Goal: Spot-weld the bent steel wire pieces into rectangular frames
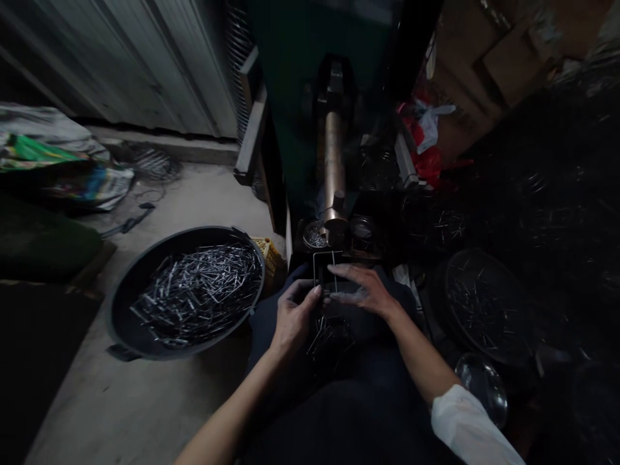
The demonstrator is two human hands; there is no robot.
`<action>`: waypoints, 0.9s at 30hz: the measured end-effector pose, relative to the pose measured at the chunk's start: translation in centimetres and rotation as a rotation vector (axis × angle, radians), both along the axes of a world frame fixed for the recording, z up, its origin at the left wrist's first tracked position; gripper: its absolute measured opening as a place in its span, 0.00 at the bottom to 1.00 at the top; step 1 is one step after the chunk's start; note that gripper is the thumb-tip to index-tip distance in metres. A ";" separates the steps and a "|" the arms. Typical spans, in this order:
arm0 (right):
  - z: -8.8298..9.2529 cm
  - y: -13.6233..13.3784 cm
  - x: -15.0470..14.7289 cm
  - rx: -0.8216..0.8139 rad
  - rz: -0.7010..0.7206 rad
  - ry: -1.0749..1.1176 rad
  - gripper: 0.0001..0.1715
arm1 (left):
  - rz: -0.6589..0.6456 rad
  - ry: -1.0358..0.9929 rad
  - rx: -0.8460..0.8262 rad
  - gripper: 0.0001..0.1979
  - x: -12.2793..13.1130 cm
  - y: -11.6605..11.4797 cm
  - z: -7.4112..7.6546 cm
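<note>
My left hand [294, 314] and my right hand [364, 290] meet over my lap in front of a dark machine. Both pinch a thin bent wire frame [325, 268] that stands upright just below the machine's brass-coloured ram [334, 168]. The left fingers are closed on the frame's lower left side. The right fingers rest on its lower right side. A loose heap of bent wire pieces [329, 336] lies on the dark cloth over my lap, under both hands.
A big black basin [126, 290] full of several shiny bent wires [198, 290] sits on the concrete floor to the left. Another dark round tray [484, 307] with wires is at right, a glass bowl [480, 385] near my right sleeve. Bags and clutter line both sides.
</note>
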State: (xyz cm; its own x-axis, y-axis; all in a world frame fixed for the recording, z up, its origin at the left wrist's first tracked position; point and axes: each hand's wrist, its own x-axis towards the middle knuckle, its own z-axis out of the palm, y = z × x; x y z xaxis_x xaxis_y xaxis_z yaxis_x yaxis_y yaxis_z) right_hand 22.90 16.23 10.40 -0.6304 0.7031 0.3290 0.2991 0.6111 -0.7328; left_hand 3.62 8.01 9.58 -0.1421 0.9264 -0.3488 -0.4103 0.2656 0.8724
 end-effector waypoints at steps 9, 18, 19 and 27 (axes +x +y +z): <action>0.7 0.7 -0.5 0.007 0.015 0.043 0.34 | 0.025 -0.039 0.030 0.20 0.0 0.3 -0.1; 0.5 1.4 -0.6 -0.036 0.001 0.053 0.35 | 0.072 -0.011 0.059 0.22 0.0 0.9 0.0; 0.4 1.5 -0.6 -0.044 -0.001 0.055 0.35 | 0.073 -0.015 0.061 0.22 0.0 1.0 0.1; 0.8 1.8 -0.8 -0.125 -0.001 0.064 0.32 | 0.044 -0.049 0.065 0.19 -0.3 1.5 0.1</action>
State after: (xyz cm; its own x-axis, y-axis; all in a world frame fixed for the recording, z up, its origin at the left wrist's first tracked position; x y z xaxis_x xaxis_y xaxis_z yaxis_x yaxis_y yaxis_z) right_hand 22.10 18.01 11.23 -0.6098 0.7420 0.2785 0.2499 0.5135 -0.8209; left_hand 3.29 9.55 9.64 -0.1672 0.9405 -0.2958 -0.4626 0.1901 0.8660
